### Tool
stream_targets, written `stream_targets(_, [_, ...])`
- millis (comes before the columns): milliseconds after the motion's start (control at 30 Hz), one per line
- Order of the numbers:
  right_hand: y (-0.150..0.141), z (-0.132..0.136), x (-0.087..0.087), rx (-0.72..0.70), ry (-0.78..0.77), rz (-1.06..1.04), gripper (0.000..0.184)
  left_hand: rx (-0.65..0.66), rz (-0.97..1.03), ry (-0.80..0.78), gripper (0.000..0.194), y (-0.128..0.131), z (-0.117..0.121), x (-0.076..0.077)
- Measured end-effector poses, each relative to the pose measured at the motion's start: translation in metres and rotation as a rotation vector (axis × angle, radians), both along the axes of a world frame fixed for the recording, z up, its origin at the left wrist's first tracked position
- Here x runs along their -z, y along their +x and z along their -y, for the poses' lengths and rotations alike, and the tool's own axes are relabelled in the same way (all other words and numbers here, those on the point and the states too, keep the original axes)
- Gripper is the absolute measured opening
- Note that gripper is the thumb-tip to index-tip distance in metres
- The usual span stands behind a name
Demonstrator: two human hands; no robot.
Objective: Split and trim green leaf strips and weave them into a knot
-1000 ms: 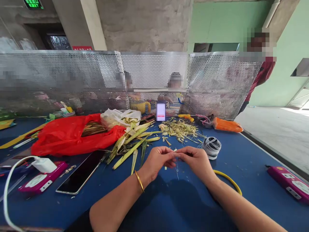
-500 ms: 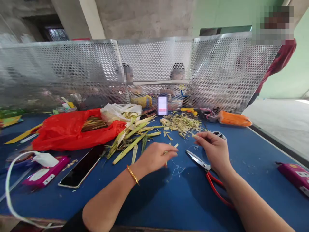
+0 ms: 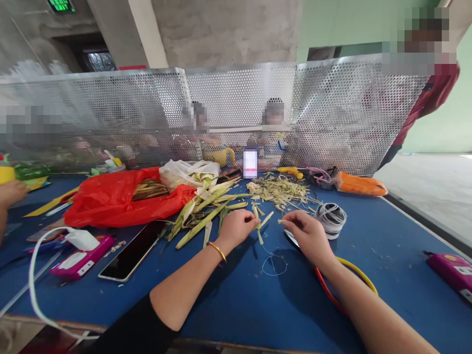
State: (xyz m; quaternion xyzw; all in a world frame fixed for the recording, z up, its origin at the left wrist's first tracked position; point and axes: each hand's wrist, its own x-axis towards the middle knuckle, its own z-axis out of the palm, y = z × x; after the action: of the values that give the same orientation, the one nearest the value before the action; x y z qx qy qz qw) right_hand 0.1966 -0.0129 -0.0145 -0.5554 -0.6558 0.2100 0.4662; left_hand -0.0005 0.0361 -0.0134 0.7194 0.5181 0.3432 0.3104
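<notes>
My left hand (image 3: 238, 228), a gold bangle at its wrist, is closed in a pinch on a small crossed piece of pale green husk (image 3: 260, 231). A thin light-blue thread (image 3: 275, 273) trails below the piece and lies in a loop on the table. To the right, my right hand (image 3: 308, 231) pinches a short pale husk strip (image 3: 280, 221) between thumb and fingertips. Beneath my right hand and forearm lie scissors (image 3: 328, 293) with red and yellow handles, partly hidden. A spool of grey-white cord (image 3: 331, 221) stands just beyond my right hand.
Long husk leaves (image 3: 199, 223) lie beside a red plastic bag (image 3: 110, 201). Husk scraps (image 3: 280, 191) are heaped at centre back, near an upright phone (image 3: 250, 163). A dark phone (image 3: 132, 253) and a pink power strip (image 3: 83, 258) lie left. A perforated metal screen (image 3: 239, 93) borders the table.
My right hand has moved left and toward me, uncovering the cord spool. My left hand has turned, and the crossed husk piece now shows. The view has shifted slightly.
</notes>
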Motion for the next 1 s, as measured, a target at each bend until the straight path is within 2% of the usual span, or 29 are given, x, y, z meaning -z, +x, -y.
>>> stream_targets(133, [-0.001, -0.001, -0.005, -0.007, -0.069, -0.211, 0.025, -0.115, 0.624, -0.334, 0.019, -0.005, 0.000, -0.009])
stream_targets(200, [-0.005, -0.001, -0.013, -0.029, -0.112, -0.309, 0.027, -0.134, 0.707, -0.369, 0.020, -0.005, 0.003, -0.010])
stream_targets(333, [-0.021, -0.008, -0.031, -0.138, -0.295, -0.484, 0.027, -0.078, 0.701, -0.338, 0.017, -0.002, 0.007, -0.009])
stream_targets(433, [-0.033, -0.018, -0.032, -0.209, -0.421, -0.548, 0.030, -0.033, 0.652, -0.319, 0.016, -0.002, 0.010, -0.011])
stream_targets(567, [-0.039, -0.026, -0.019, -0.196, -0.361, -0.534, 0.029, 0.019, 0.604, -0.425, 0.026, -0.006, 0.012, -0.012])
stream_targets(667, [-0.037, -0.025, -0.011, -0.179, -0.317, -0.500, 0.026, 0.121, 0.571, -0.529, 0.034, -0.006, 0.014, -0.009])
stream_targets(733, [-0.036, -0.023, -0.009, -0.176, -0.291, -0.473, 0.024, 0.175, 0.551, -0.526, 0.029, -0.005, 0.015, -0.006])
stream_targets(867, [-0.037, -0.022, -0.008, -0.174, -0.266, -0.457, 0.022, 0.172, 0.554, -0.456, 0.020, -0.004, 0.015, -0.002])
stream_targets(1000, [-0.036, -0.022, -0.007, -0.183, -0.219, -0.431, 0.020, 0.199, 0.675, -0.571, 0.020, -0.004, 0.013, -0.003])
